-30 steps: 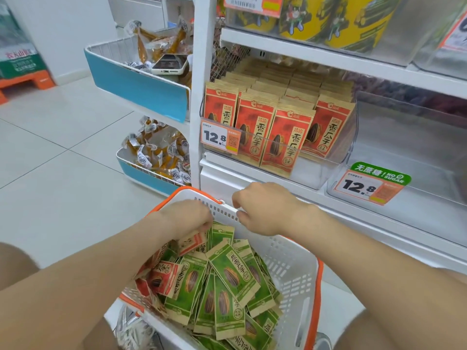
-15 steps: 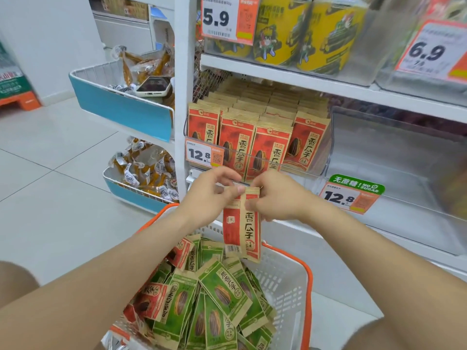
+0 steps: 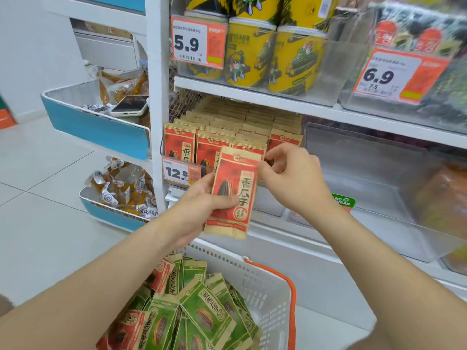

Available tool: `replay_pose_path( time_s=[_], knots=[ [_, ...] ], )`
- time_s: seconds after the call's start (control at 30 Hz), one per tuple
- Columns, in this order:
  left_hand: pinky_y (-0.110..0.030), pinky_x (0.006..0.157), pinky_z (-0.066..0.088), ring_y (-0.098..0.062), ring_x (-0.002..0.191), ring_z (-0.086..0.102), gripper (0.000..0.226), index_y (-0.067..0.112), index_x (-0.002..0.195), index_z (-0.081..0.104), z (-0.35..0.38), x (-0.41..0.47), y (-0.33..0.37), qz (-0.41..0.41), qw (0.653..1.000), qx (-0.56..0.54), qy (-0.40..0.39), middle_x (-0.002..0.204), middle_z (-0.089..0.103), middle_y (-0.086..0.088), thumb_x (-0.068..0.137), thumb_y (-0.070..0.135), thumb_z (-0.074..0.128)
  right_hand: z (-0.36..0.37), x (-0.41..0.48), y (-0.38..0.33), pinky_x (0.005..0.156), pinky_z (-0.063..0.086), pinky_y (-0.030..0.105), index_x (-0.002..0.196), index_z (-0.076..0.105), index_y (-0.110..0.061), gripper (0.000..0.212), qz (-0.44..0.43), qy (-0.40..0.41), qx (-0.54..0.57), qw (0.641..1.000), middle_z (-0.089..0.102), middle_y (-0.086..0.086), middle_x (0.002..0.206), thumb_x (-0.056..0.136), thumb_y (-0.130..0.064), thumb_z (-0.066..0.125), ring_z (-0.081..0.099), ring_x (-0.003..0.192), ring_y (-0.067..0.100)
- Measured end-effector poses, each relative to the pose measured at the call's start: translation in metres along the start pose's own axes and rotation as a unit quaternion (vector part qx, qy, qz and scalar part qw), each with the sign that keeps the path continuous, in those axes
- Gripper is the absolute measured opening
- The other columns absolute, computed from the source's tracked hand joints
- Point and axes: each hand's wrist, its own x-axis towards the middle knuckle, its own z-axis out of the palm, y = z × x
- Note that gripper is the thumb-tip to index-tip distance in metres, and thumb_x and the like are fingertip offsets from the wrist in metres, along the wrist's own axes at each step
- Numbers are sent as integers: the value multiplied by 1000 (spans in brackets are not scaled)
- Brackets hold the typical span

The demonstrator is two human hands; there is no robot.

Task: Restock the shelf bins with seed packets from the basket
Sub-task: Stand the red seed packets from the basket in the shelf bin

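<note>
My left hand (image 3: pixel 202 208) grips a red seed packet (image 3: pixel 233 192) by its left edge, holding it upright in front of the shelf. My right hand (image 3: pixel 290 178) pinches the packet's upper right edge. Right behind it stands the clear bin of red packets (image 3: pixel 214 137), rows deep, with a 12.8 price tag (image 3: pixel 180 173) on its front. Below, the white basket with orange handles (image 3: pixel 267 291) holds several green packets (image 3: pixel 206 311) and a few red ones (image 3: pixel 161 274). To the right a clear bin (image 3: pixel 366 173) looks nearly empty, its green tag (image 3: pixel 345 202) partly hidden by my right wrist.
The upper shelf carries yellow cans (image 3: pixel 249 51) with a 5.9 tag and dark packs behind a 6.9 tag (image 3: pixel 394 77). At the left, two blue-fronted wire bins (image 3: pixel 98 130) hold snack packs, and a phone (image 3: pixel 130 106) lies in the upper one. White tiled floor (image 3: pixel 45 198) spreads left.
Both hands rose out of the basket with a red packet and carried it up to the front of the red-packet bin. The view tilted upward toward the shelves.
</note>
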Motion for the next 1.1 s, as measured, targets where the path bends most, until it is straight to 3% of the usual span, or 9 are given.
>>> replay_pose_path(
  time_s=[0.17, 0.3, 0.4, 0.53, 0.6, 0.73, 0.87, 1.0, 1.1],
  knots=[
    [-48, 89, 61, -30, 101, 77, 34, 22, 134, 64, 15, 11, 7, 30, 992, -96, 72, 119, 77, -11, 101, 14, 65, -4, -10, -4, 63, 63, 33, 90, 76, -6, 22, 124, -162, 280, 938, 79, 10, 84, 93, -28, 79, 77, 75, 25],
    [-52, 92, 62, -30, 106, 76, 32, 25, 134, 64, 30, 14, 9, 57, 987, -105, 105, 119, 78, -7, 102, 27, 67, 7, -18, -5, 65, 61, 24, 101, 78, -8, 13, 147, -116, 380, 906, 81, 5, 90, 91, -15, 82, 79, 81, 18],
    [-49, 90, 63, -26, 106, 77, 39, 24, 133, 61, 43, 19, 11, 102, 980, -96, 140, 117, 78, -4, 97, 33, 73, 16, -25, -10, 75, 64, 32, 107, 80, -8, 13, 190, -72, 480, 853, 81, 8, 95, 96, -13, 75, 79, 89, 22],
    [-29, 81, 62, -14, 98, 77, 43, 19, 125, 63, 61, 21, 9, 193, 955, -27, 225, 107, 79, 2, 90, 32, 83, 37, -37, -23, 97, 60, 40, 117, 78, -12, 19, 261, -5, 589, 765, 81, 5, 107, 102, -17, 66, 77, 104, 22],
    [-31, 81, 62, -13, 94, 78, 37, 18, 119, 68, 68, 21, 9, 207, 942, -30, 262, 101, 80, 2, 90, 34, 83, 40, -38, -26, 101, 58, 43, 116, 79, -10, 20, 273, 7, 607, 746, 80, 6, 107, 101, -18, 69, 76, 106, 23],
    [-36, 81, 63, -13, 90, 78, 28, 21, 113, 73, 79, 25, 15, 188, 937, -69, 286, 98, 80, 3, 94, 41, 77, 27, -33, -21, 87, 64, 37, 101, 81, -7, 24, 256, 6, 595, 762, 81, 11, 96, 90, -29, 81, 78, 97, 27],
    [-38, 79, 63, -14, 91, 78, 24, 22, 112, 73, 83, 29, 20, 189, 936, -81, 287, 99, 80, 2, 95, 38, 77, 23, -28, -14, 71, 60, 23, 95, 81, -15, 17, 173, 50, 488, 854, 81, -1, 88, 93, -32, 79, 75, 82, 8],
    [-44, 86, 63, -18, 93, 78, 23, 20, 111, 73, 86, 32, 18, 186, 939, -72, 279, 99, 80, 0, 94, 34, 79, 24, -26, -8, 81, 62, 43, 90, 78, -21, 23, 89, 83, 346, 930, 78, -7, 84, 100, -39, 68, 74, 83, 14],
    [-42, 86, 64, -17, 94, 78, 23, 19, 112, 73, 85, 32, 19, 191, 946, -47, 257, 101, 80, 0, 93, 30, 80, 17, -18, 0, 86, 60, 54, 90, 73, -19, 22, 98, 22, 318, 943, 77, 2, 88, 101, -34, 61, 73, 87, 25]
  ],
)
